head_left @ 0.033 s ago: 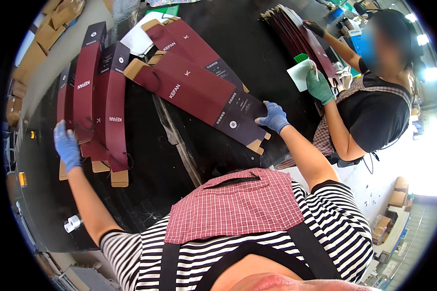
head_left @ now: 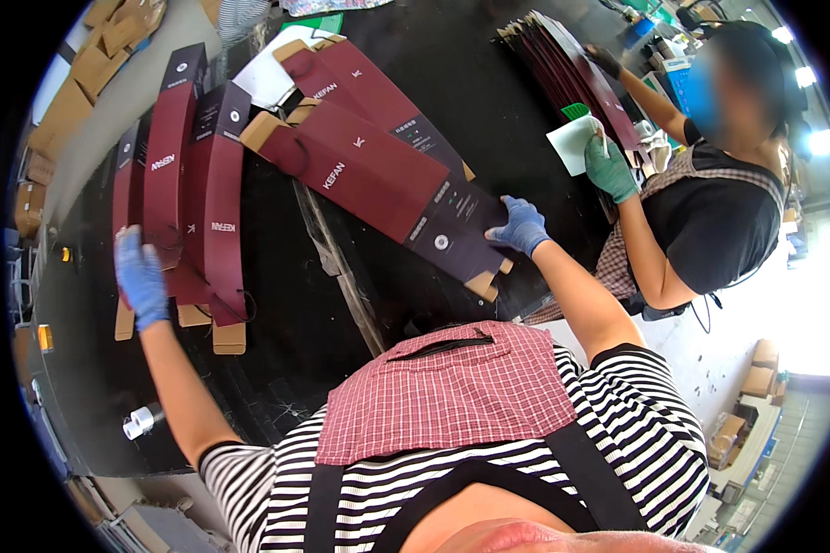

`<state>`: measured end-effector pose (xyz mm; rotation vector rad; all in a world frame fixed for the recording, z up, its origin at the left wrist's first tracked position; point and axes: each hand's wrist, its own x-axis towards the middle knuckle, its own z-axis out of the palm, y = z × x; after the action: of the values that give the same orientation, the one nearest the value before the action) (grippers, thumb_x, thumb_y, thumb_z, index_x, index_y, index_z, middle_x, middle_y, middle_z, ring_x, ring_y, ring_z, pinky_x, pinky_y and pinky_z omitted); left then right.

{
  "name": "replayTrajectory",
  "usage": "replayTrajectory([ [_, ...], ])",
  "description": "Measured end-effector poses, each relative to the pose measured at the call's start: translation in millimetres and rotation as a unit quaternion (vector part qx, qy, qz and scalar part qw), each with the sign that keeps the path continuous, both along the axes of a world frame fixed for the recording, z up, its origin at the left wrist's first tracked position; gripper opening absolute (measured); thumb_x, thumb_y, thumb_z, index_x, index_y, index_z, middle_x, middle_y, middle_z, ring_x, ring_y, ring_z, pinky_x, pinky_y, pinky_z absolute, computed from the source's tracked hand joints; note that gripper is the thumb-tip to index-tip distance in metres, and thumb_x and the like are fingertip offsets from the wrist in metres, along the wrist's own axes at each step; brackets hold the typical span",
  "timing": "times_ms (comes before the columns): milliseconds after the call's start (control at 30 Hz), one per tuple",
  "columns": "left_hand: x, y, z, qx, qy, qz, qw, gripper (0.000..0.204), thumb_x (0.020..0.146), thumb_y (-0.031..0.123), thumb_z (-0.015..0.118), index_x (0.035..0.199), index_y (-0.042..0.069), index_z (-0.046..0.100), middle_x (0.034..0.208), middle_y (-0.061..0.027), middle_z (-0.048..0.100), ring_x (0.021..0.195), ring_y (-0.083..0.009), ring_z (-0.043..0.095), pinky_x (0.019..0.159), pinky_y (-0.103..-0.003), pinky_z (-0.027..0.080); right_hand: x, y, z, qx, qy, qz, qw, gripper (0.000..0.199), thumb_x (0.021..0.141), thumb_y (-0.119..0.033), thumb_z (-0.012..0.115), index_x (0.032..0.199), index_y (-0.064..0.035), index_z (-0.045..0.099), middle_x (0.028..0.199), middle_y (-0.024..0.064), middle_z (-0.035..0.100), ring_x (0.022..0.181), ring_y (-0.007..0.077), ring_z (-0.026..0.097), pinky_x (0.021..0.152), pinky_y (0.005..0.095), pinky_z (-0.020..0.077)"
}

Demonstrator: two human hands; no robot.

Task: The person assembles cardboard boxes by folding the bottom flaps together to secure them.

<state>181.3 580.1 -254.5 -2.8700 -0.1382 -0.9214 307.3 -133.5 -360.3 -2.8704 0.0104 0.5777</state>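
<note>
My left hand (head_left: 141, 281), in a blue glove, lies with fingers stretched out against the near end of the leftmost maroon carton (head_left: 129, 189). It is slightly blurred. Beside it several long maroon cartons (head_left: 223, 198) with dark ends, black cords and bare cardboard flaps overlap one another. My right hand (head_left: 521, 226), gloved in blue too, grips the dark lower right end of a flat maroon carton (head_left: 369, 170), thumb over its face. That carton slants across the table on top of another maroon carton (head_left: 378, 97).
The black table (head_left: 295, 369) has a taped seam. A white roll (head_left: 139, 423) lies near its front left. White sheets (head_left: 267, 76) lie behind the cartons. At right a co-worker's green-gloved hand (head_left: 609, 168) holds a white sheet beside a stack of maroon cartons (head_left: 558, 69).
My left hand has shifted a little to the right along the leftmost cartons. My right hand stays at the end of the slanted carton.
</note>
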Motion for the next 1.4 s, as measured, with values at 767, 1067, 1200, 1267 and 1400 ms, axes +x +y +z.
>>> replayTrajectory([
  [767, 16, -453, 201, -0.105, -0.025, -0.391, 0.914, 0.028, 0.091, 0.034, 0.072, 0.098, 0.007, 0.071, 0.091, -0.0119, 0.069, 0.090, -0.0320, 0.069, 0.080, -0.042, 0.055, -167, -46, 359, 0.448, -0.597, 0.152, 0.648, 0.038, 0.093, -0.012, 0.066, 0.128, 0.0023, 0.062, 0.128, 0.0207, 0.065, 0.109, 0.0305, 0.068, 0.095, 0.0432, 0.0533],
  [1067, -63, -459, 256, -0.527, -0.166, -0.408, 0.727, 0.026, 0.100, 0.011, 0.068, 0.124, 0.001, 0.068, 0.109, -0.0026, 0.072, 0.098, -0.0126, 0.063, 0.091, -0.030, 0.051, -138, -17, 326, 0.732, -0.298, 0.109, 0.603, 0.095, 0.093, -0.040, 0.077, 0.161, -0.0005, 0.025, 0.154, 0.0145, 0.045, 0.138, 0.0225, 0.045, 0.116, 0.0372, 0.0356],
  [1200, -77, -463, 243, -0.499, -0.148, -0.411, 0.748, 0.037, 0.102, 0.010, 0.064, 0.137, 0.002, 0.058, 0.118, -0.0056, 0.069, 0.103, -0.0137, 0.062, 0.095, -0.032, 0.050, -141, 15, 339, 0.810, -0.226, 0.131, 0.524, 0.099, 0.086, -0.042, 0.082, 0.157, 0.0028, 0.028, 0.148, 0.0156, 0.047, 0.136, 0.0241, 0.046, 0.116, 0.0395, 0.0355],
  [1267, -86, -466, 241, -0.512, -0.131, -0.443, 0.724, 0.048, 0.103, 0.006, 0.059, 0.149, 0.002, 0.044, 0.128, -0.0089, 0.063, 0.111, -0.0161, 0.059, 0.100, -0.033, 0.048, -145, 19, 350, 0.789, -0.227, 0.136, 0.555, 0.100, 0.082, -0.042, 0.085, 0.153, 0.0026, 0.032, 0.145, 0.0148, 0.049, 0.134, 0.0239, 0.047, 0.115, 0.0391, 0.0362],
  [1400, -88, -466, 241, -0.577, -0.069, -0.511, 0.634, 0.076, 0.099, 0.020, 0.069, 0.159, 0.003, 0.025, 0.140, -0.0119, 0.054, 0.124, -0.0193, 0.053, 0.108, -0.036, 0.043, -142, 21, 365, 0.766, -0.246, 0.200, 0.559, 0.127, 0.066, -0.059, 0.093, 0.156, 0.0025, 0.028, 0.149, 0.0161, 0.046, 0.138, 0.0248, 0.043, 0.117, 0.0395, 0.0334],
])
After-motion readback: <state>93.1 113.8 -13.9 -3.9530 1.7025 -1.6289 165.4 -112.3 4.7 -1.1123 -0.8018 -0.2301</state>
